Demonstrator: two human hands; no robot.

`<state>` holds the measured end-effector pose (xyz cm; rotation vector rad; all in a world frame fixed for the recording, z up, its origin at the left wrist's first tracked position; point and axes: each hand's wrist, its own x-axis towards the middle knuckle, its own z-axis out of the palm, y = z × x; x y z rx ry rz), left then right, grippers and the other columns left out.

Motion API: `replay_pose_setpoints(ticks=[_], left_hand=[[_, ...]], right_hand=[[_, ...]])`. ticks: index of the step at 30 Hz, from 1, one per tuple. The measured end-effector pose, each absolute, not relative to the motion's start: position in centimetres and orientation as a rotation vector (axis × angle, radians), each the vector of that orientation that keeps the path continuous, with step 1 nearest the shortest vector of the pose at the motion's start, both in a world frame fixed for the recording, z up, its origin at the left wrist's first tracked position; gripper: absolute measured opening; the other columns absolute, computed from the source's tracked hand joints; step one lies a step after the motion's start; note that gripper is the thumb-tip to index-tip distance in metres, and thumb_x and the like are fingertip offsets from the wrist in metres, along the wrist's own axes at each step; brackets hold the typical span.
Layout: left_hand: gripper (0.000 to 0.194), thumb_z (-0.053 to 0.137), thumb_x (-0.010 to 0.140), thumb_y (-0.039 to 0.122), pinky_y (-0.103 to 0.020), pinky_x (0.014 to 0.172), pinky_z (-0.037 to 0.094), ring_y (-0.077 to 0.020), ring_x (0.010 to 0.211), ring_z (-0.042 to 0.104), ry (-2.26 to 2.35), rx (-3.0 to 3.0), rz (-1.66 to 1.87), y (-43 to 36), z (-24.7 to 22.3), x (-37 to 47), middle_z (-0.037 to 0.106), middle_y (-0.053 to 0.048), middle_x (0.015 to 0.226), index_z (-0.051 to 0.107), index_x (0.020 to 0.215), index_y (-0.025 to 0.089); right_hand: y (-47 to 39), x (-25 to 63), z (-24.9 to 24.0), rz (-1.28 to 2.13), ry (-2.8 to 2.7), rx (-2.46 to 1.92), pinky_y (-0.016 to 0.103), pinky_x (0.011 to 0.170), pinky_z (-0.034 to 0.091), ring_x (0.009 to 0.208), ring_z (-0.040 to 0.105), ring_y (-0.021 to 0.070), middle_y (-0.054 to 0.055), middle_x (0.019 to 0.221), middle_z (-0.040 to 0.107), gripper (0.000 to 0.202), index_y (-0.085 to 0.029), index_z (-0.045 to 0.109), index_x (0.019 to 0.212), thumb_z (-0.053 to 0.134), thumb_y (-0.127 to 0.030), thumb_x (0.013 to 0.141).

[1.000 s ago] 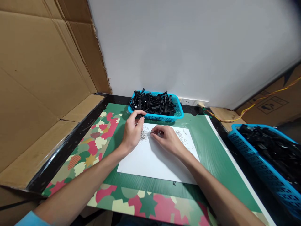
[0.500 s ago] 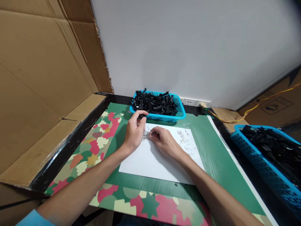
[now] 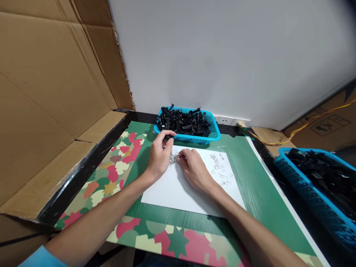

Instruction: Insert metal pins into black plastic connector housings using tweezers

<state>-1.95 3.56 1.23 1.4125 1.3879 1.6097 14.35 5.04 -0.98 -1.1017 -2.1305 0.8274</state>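
Note:
My left hand (image 3: pixel 161 154) is closed with its fingertips round a small black plastic part (image 3: pixel 168 137), mostly hidden by the fingers. Just to the right, my right hand (image 3: pixel 192 165) pinches a thin silver tool, perhaps tweezers (image 3: pixel 179 155), whose tip points left. Between the hands lies a pile of tiny silver metal pieces (image 3: pixel 172 159) on a white sheet (image 3: pixel 164 194). More tiny metal pieces (image 3: pixel 217 162) are scattered over the sheet's right side.
Behind my hands, a blue basket (image 3: pixel 214 138) is heaped with black plastic parts (image 3: pixel 185 122). A second blue basket (image 3: pixel 294 170) of black parts stands at right. Cardboard (image 3: pixel 55 74) walls the left side. A power socket (image 3: pixel 226 120) with yellow wires (image 3: pixel 290 134) is by the wall.
My right hand has shifted slightly and turned, with its fingers more upright and less of the silver tool showing. My left hand stays nearly still.

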Motion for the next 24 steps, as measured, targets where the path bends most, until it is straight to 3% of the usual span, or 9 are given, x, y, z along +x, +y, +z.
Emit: replay_pose_setpoints(ticks=[3, 15, 24], left_hand=[[0.016, 0.057, 0.100, 0.026, -0.025, 0.054, 0.041, -0.0122, 0.059, 0.051, 1.394, 1.422, 1.622, 3.6, 1.2, -1.9, 0.065, -0.002, 0.082, 0.069, 0.110, 0.022], [0.015, 0.058, 0.100, 0.026, -0.025, 0.056, 0.044, -0.0133, 0.063, 0.054, 1.393, 1.442, 1.635, 3.5, 1.3, -1.9, 0.068, -0.003, 0.086, 0.069, 0.109, 0.022], [0.015, 0.059, 0.099, 0.024, -0.025, 0.058, 0.045, -0.0135, 0.064, 0.055, 1.395, 1.444, 1.646, 3.6, 1.3, -2.0, 0.068, -0.003, 0.086, 0.069, 0.109, 0.022]], right_hand=[[4.8, 14.2, -1.5, 0.629, -2.233, -1.124, 0.037, 0.077, 0.037, 0.088, 0.054, 0.0259, 0.009, 0.094, 0.068, 0.017, -0.021, 0.060, 0.092, 0.050, -0.023, 0.106], [4.5, 14.3, -0.6, 0.668, -2.266, -1.126, 0.039, 0.078, 0.039, 0.090, 0.050, 0.0256, 0.007, 0.095, 0.062, 0.026, -0.023, 0.050, 0.092, 0.036, -0.032, 0.113], [4.7, 14.1, -0.8, 0.632, -2.313, -1.080, 0.038, 0.080, 0.040, 0.091, 0.054, 0.0263, 0.009, 0.097, 0.067, 0.017, -0.022, 0.060, 0.094, 0.050, -0.025, 0.107]])
